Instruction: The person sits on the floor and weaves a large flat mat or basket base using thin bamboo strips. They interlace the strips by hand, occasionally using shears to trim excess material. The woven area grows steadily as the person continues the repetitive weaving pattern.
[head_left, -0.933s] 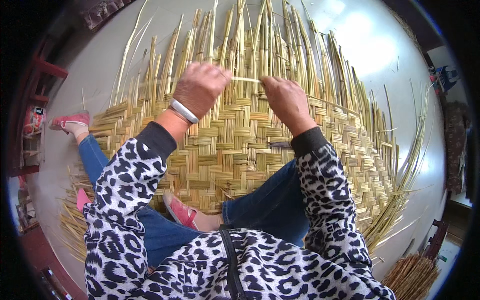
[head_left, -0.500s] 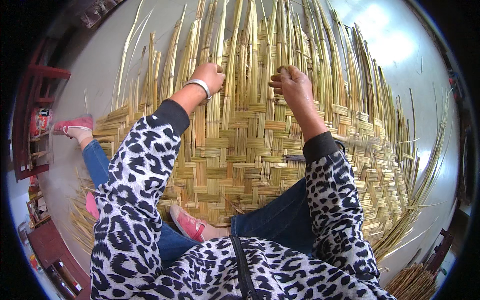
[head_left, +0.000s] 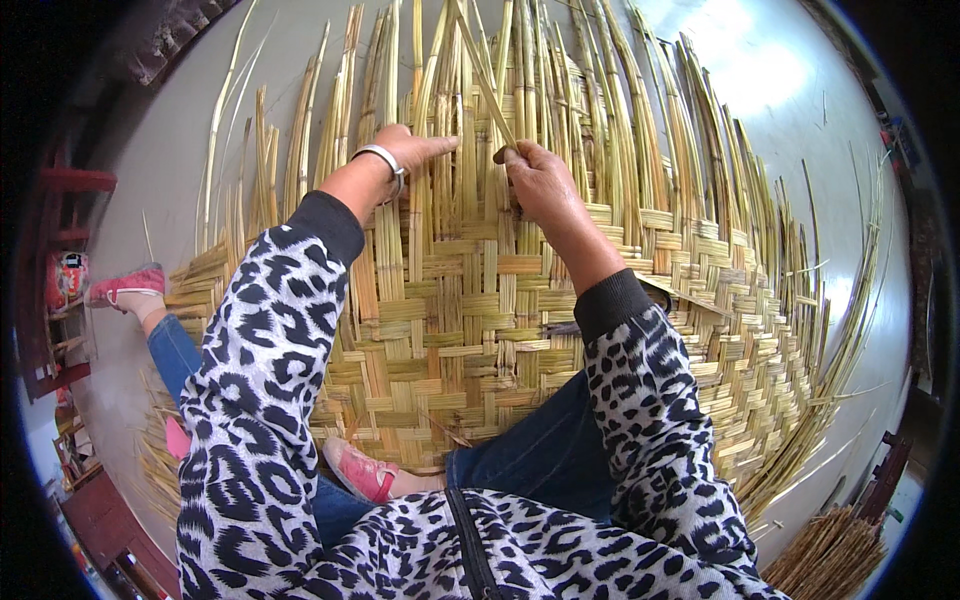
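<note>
A smooth pale grey floor (head_left: 170, 150) carries a large woven reed mat (head_left: 480, 320), which covers most of it. Loose unwoven reed ends (head_left: 600, 90) fan out from the mat's far edge across the floor. A separate bundle of reeds (head_left: 830, 555) lies beyond the mat's right edge.

L hand (head_left: 410, 152) flat, R hand (head_left: 535, 180) pinching
</note>
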